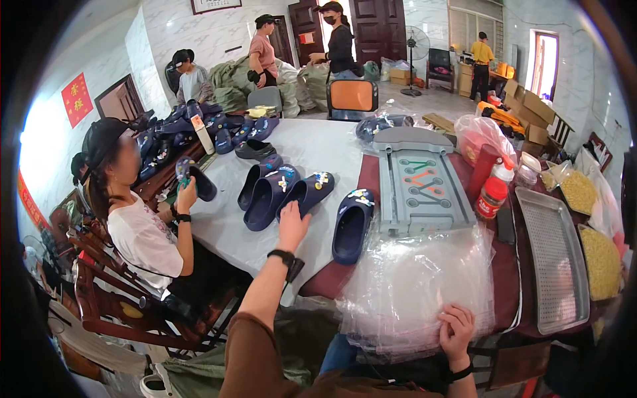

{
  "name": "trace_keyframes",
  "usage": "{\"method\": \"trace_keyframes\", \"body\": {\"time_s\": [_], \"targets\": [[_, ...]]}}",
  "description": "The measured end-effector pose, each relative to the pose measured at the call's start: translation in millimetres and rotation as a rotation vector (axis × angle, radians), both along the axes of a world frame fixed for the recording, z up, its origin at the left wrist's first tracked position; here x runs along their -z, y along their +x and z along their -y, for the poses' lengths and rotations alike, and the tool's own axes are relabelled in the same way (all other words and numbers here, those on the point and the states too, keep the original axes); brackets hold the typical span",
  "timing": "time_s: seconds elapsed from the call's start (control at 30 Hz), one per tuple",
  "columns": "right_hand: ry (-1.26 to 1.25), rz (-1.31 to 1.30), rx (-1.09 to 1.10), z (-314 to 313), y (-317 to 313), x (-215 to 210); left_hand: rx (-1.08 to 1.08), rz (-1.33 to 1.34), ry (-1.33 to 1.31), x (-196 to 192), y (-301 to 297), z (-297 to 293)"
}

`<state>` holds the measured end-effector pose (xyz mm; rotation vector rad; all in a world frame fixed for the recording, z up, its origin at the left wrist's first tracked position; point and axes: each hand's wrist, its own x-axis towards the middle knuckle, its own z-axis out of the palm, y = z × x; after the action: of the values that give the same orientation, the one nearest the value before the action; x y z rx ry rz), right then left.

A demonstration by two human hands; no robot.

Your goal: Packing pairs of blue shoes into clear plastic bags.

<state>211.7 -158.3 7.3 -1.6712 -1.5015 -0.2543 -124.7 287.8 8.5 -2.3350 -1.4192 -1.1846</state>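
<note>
Left grip [292, 215] is at the heel of a navy shoe [316, 192], mid-frame, right grip [456, 331] on clear bags [415, 275], lower right; how tightly either holds, I cannot tell. A careless pull could knock the neighbouring shoe [263, 207]; uneven pressure might slide the bags

Navy clog [312, 194] at the left hand [292, 224], its charms [322, 179] white, yellow and blue. To that hand's right, a second clog [353, 231], also navy. Beyond it, a white cloth [310, 138]. Under the right hand [456, 333], colourless, see-through bags [418, 278] with white glare; beyond them, a grey board [424, 182] marked green and orange (darker grey circles too). Farther right, a silver-grey tray [554, 259] dotted with holes.
</note>
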Motion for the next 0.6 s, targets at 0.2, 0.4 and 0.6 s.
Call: {"method": "trace_keyframes", "body": {"time_s": [0.2,0.4,0.6], "targets": [[0.005,-0.001,-0.001,0,-1,1,-0.138,-0.091,-0.287,6,17,-40],[-0.008,-0.008,0.027,1,3,4,0.077,0.069,-0.42,-5,68,30],[0.013,-0.001,0.021,0,4,4,0.084,-0.048,-0.491,-27,82,75]]}}
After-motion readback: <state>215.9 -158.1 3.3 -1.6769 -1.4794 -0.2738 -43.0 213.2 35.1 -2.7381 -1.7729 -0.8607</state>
